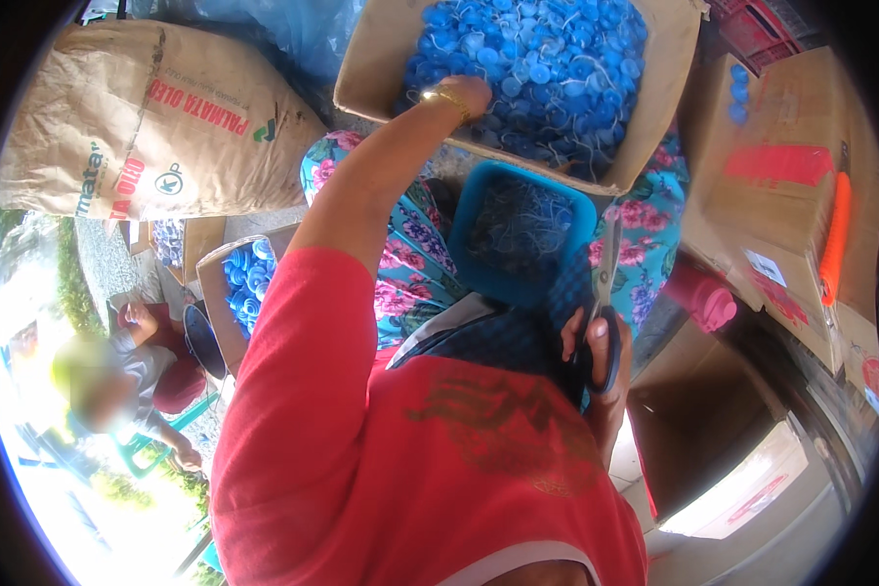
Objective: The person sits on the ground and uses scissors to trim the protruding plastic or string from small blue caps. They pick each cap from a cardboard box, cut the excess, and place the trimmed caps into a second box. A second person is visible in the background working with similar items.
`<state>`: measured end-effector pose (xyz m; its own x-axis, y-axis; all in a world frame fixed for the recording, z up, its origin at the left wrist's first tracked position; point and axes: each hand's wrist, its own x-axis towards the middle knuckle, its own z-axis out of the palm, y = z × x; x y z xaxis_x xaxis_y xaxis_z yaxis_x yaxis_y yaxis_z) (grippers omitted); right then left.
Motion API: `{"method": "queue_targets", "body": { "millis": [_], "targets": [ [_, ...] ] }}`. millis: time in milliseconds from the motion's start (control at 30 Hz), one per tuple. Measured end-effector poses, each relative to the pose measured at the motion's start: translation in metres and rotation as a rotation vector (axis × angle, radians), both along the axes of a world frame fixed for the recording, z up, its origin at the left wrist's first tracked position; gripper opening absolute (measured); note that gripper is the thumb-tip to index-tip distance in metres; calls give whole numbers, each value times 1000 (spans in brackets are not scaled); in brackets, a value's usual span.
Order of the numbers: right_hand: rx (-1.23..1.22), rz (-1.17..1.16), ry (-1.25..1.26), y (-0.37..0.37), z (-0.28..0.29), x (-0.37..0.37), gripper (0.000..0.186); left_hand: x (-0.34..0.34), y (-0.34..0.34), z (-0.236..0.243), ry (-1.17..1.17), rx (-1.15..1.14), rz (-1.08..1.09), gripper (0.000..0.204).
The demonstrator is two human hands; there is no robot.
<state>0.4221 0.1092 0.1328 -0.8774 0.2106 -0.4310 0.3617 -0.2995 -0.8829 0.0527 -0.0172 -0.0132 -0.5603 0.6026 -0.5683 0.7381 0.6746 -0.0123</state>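
My left hand (468,96), with a gold bracelet at the wrist, reaches into a cardboard box (376,63). Heaped in that box are small round blue plastic pieces (532,73) with thin pale strings among them. The fingers of this hand are hidden against the heap. Close to my body, my right hand (610,366) is closed round the dark handles of a pair of scissors (608,269), blades pointing away from me. Between my legs stands a teal plastic bin (576,210), with stringy, translucent pieces in its shaded inside.
A big brown paper sack (166,117) lies at the far left. Below it sits a smaller box of blue pieces (249,278). To the right are a closed carton (772,186), an orange-handled tool (836,239), a pink bottle (703,301) and an open carton (732,488). Another person (156,366) sits at left.
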Motion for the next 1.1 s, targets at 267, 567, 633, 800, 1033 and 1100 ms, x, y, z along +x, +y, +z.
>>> {"method": "queue_targets", "body": {
  "millis": [267,567,633,800,1033,1100],
  "targets": [
    [53,35,4,2,0,-12,56,1,0,32,-26,-64,-35,27],
    [102,95,69,-5,13,-7,53,0,-21,116,-297,287,166,35],
    [81,98,87,-9,16,-7,50,10,-22,134,-273,430,161,37],
    [200,-85,188,-18,19,-16,28,56,-12,192,-373,722,119,39],
    [150,-329,417,-14,45,-80,14,135,6,230,-482,955,8,33],
    [96,-303,354,-14,47,-84,13,152,10,221,-578,1079,61,29]
  ]
}}
